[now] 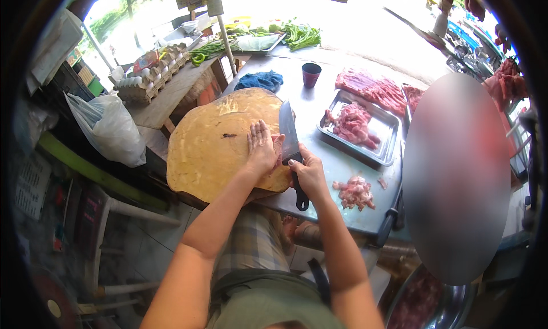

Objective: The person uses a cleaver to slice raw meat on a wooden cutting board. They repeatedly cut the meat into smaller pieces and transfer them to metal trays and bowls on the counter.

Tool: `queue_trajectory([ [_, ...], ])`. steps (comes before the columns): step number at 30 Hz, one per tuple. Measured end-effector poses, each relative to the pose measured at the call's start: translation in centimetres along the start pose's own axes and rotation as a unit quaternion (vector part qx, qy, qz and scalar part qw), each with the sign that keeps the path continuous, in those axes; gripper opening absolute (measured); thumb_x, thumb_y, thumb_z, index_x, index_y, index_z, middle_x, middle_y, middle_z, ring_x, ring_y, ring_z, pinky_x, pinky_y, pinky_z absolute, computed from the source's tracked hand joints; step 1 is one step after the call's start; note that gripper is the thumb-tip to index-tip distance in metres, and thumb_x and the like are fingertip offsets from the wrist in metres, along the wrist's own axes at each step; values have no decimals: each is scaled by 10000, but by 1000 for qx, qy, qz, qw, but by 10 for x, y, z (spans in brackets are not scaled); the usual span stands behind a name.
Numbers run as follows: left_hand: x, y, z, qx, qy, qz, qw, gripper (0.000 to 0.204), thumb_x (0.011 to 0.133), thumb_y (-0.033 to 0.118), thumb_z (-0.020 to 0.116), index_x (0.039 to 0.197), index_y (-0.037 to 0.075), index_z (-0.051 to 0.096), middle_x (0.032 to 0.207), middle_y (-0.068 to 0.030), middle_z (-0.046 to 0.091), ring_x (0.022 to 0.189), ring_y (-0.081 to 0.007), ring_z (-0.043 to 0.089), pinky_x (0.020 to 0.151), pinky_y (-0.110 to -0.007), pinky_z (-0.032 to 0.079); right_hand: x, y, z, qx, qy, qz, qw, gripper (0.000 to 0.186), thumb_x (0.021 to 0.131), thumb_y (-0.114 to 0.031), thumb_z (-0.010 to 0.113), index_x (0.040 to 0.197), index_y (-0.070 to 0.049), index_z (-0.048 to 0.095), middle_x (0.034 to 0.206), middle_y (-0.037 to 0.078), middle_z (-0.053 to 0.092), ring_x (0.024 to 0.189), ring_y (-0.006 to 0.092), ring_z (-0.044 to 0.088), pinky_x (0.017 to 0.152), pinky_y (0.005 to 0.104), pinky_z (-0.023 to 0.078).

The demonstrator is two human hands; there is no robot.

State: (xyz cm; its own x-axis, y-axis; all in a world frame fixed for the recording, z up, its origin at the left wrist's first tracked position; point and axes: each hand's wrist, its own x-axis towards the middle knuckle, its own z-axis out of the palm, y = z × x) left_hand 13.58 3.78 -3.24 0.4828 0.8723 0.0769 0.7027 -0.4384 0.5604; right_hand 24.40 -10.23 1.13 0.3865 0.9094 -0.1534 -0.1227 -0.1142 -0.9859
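On a thick round wooden board (202,146), my left hand (258,146) lies with its fingers stretched out flat, beside and partly over a small pink piece of meat (275,156) at the board's right edge. My right hand (308,172) is closed on the black handle of a cleaver-like knife (287,126), its broad blade angled up beside my left thumb. Right of the board, pale meat scraps (355,193) lie on the metal table (308,215), below a steel tray (385,153) of meat. Behind the tray is a long slab of red meat (368,86).
A blue cloth (260,81), dark cup (310,75), egg cartons (151,81), greens (299,37) and a white bag (117,132) surround the board. A long knife (390,220) lies on the right. A blurred oval hides the right side, above a meat-filled bowl (419,303).
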Motion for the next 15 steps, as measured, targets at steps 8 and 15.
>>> queue_trajectory([
  [8, -8, 5, 4, 76, -9, 34, 996, 879, 1070, 508, 397, 1594, -115, 67, 1675, -315, 112, 1584, -427, 17, 1281, -512, 12, -12, 8, -5, 23, -27, 0, 999, 665, 935, 17, 612, 1559, 35, 381, 770, 49, 609, 471, 108, 523, 413, 267, 446],
  [15, -8, 12, 0, 86, -2, 34, 996, 853, 1076, 449, 413, 1596, -114, 38, 1683, -307, 76, 1587, -417, -12, 1284, -504, 7, -47, 20, -14, 47, -49, 37, 997, 667, 937, -3, 636, 1564, -14, 408, 770, 27, 604, 561, 84, 534, 458, 269, 474],
])
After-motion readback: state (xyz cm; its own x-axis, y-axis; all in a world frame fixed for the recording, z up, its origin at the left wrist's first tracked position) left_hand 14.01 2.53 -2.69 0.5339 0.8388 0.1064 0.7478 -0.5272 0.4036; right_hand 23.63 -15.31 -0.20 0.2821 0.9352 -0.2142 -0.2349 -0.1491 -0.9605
